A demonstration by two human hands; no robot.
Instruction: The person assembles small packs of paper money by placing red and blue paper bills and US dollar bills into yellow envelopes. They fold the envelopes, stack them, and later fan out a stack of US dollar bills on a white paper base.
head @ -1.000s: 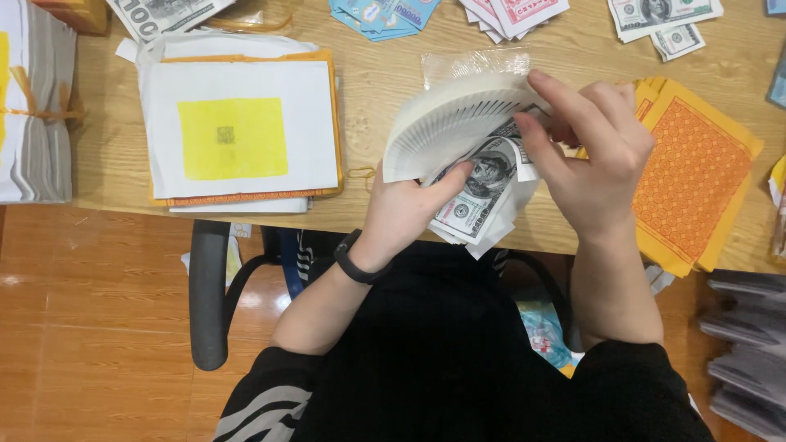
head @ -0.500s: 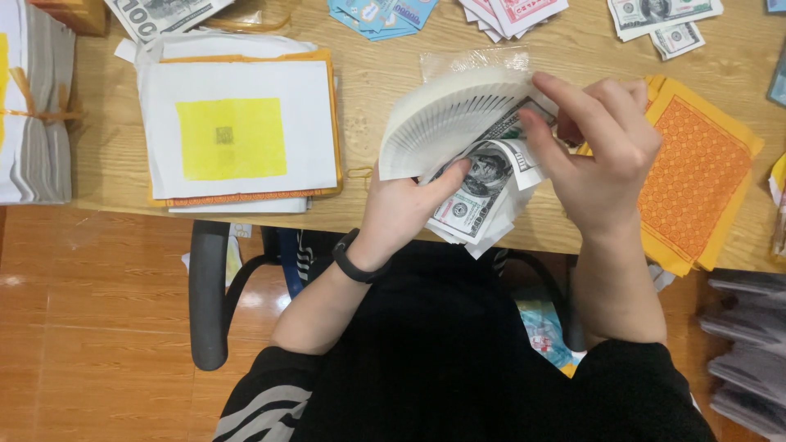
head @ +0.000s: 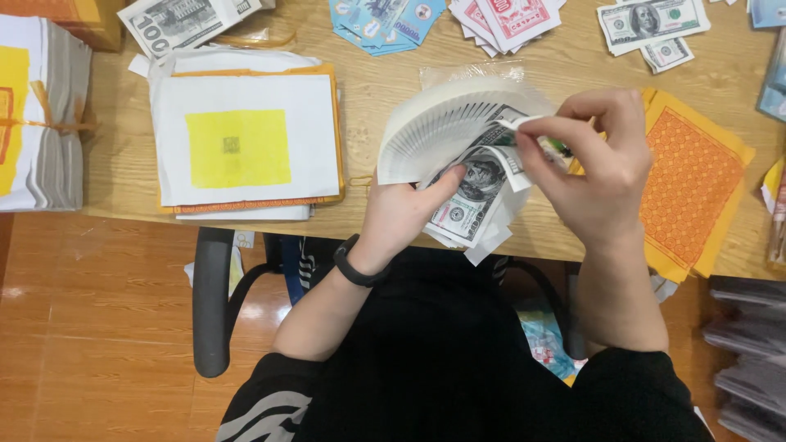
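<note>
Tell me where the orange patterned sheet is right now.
In the head view, the orange patterned sheet lies on the wooden table at the right, just beyond the right hand that fans the stack of banknotes.

banknote stack: thin printed paper, matt, edges fanned
clear bag: thin plastic film, glossy, crinkled
surface: light wood, smooth, visible grain, satin
white sheets: matt paper, yellow printed square
orange sheet: paper, matt, fine dotted print
wristband: black, matt, looks rubbery
floor: wood boards, glossy, reflective
chair armrest: black plastic, dull sheen
sleeves: black cloth, matt
</note>
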